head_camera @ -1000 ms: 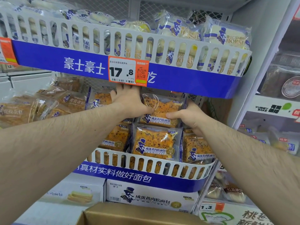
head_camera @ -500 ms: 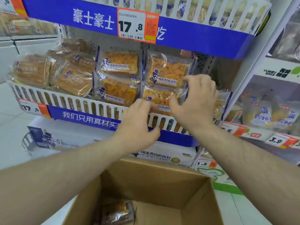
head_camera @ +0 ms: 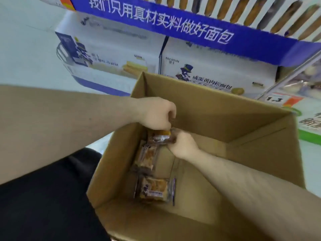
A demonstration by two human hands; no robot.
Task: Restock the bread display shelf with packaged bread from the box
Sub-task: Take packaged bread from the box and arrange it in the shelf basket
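- A cardboard box (head_camera: 217, 108), open at the top with its flaps folded out, fills the centre and lower right of the head view, with both of the person's bare forearms reaching down into it.
- Above it runs the blue front band of the bread display shelf (head_camera: 173, 23), printed with white characters; a white slotted rail sits on its upper edge, and brown packaged bread shows through the slots.
- Two white printed cartons (head_camera: 217, 66) stand side by side beneath the shelf, directly behind the box's far wall.
- A dark garment (head_camera: 43, 197) covers the lower left corner, beside the box's left wall.
- The left hand (head_camera: 156, 113) is over the far left part of the box, fingers curled in a pinch on the top edge of a bread packet (head_camera: 160, 137).
- The right hand (head_camera: 184, 145) is deeper inside, fingers curled round the right end of that same packet, so both hands grip it together.
- A second packet (head_camera: 145, 157) lies on the box floor just below the gripped one, along the left wall.
- A third packet (head_camera: 155, 189) lies flat nearer the camera, apart from both hands.
- An orange-and-white price tag (head_camera: 281, 100) reading 1.3 shows at the right, past the box's far right corner.
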